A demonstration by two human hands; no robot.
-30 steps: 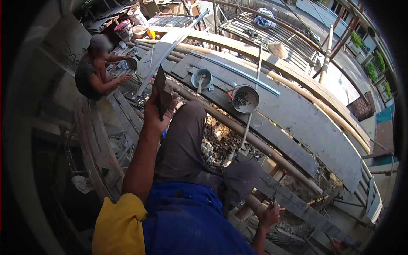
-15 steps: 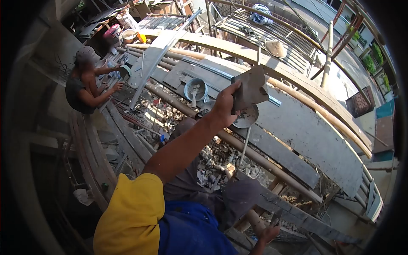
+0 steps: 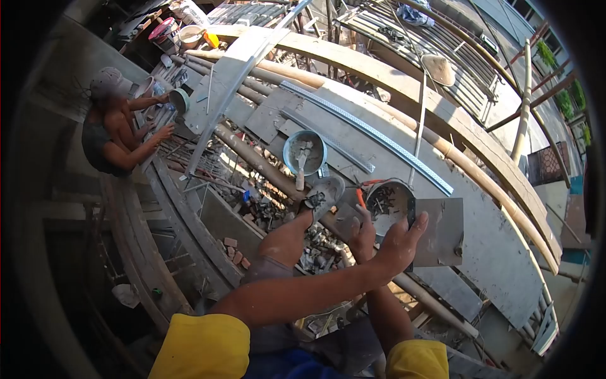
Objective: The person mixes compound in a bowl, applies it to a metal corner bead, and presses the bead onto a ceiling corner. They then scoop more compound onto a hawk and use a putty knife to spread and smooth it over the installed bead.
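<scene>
The left hand [image 3: 398,249] has its grip closed on the dark edge of a flat grey plate [image 3: 442,234], which juts out to the right beside a bowl of small dark pieces [image 3: 387,205], above the boards [image 3: 499,227]. The right hand [image 3: 362,237] is at the near side of that bowl, below an orange handle [image 3: 360,196]; whether its fingers hold anything, I cannot tell. The forearms cross, left over right, so slow, small wrist movements would suit best, with the plate's edge kept clear of the bowl's rim. A firm thumb along the dark edge should stop the plate twisting. The light blue bowl [image 3: 317,146] deserves room too: its tool's pale handle [image 3: 300,181] sticks out over the rim, near a sandalled foot [image 3: 326,191]
</scene>
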